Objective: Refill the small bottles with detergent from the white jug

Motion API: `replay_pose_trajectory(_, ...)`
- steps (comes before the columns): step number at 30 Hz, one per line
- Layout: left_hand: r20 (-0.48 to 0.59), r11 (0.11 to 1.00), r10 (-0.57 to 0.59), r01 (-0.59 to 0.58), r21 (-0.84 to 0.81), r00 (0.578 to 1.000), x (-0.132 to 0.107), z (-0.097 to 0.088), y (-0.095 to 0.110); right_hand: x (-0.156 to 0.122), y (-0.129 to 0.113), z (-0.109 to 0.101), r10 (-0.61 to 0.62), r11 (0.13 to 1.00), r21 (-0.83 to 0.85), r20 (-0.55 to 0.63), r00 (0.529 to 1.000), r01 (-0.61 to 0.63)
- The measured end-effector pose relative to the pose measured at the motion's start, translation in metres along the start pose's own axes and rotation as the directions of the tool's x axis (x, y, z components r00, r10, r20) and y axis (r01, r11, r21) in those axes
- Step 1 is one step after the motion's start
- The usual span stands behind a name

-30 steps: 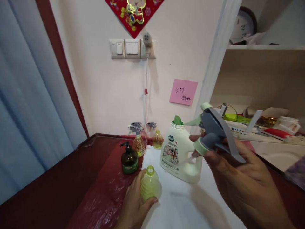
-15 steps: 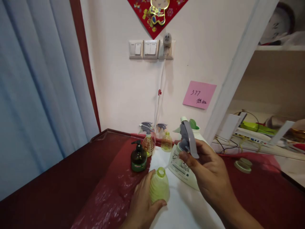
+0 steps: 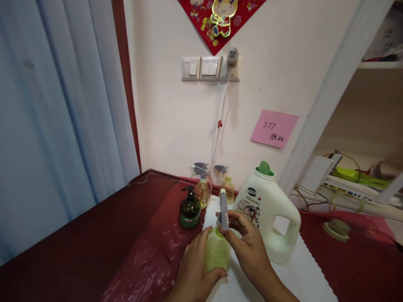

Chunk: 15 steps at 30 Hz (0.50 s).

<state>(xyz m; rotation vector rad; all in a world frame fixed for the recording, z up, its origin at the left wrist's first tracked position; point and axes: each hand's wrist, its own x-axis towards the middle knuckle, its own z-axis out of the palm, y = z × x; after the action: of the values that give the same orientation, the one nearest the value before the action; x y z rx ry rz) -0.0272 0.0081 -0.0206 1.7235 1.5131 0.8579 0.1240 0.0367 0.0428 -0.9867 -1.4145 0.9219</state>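
Note:
My left hand [image 3: 193, 268] is wrapped around a small ribbed yellow-green bottle [image 3: 217, 251] that stands on a white sheet [image 3: 299, 277] on the table. My right hand [image 3: 248, 247] pinches a grey trigger spray head [image 3: 223, 209] and holds it on the bottle's neck, with the trigger pointing up. A white jug with a green cap [image 3: 270, 209] stands just right of my hands, handle facing right.
A dark pump bottle [image 3: 189, 207] and two small amber spray bottles [image 3: 202, 188] [image 3: 227, 186] stand near the wall. The dark red table [image 3: 94, 247] has shiny plastic film. A round lid [image 3: 336, 228] lies at right. Blue curtain at left, cluttered shelf at right.
My right hand has come down and to the left with the spray head, from mid-air to the bottle's neck. The left hand has kept its hold on the bottle. The view has shifted to the left.

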Motion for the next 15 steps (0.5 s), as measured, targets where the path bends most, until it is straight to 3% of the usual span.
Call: replay_pose_trajectory(15,-0.05,0.997,-0.005,0.002,-0.076,0.999,-0.004,-0.001,0.004,-0.008,0.013,-0.001,0.046,0.999,0.004,-0.012,0.999,-0.046)
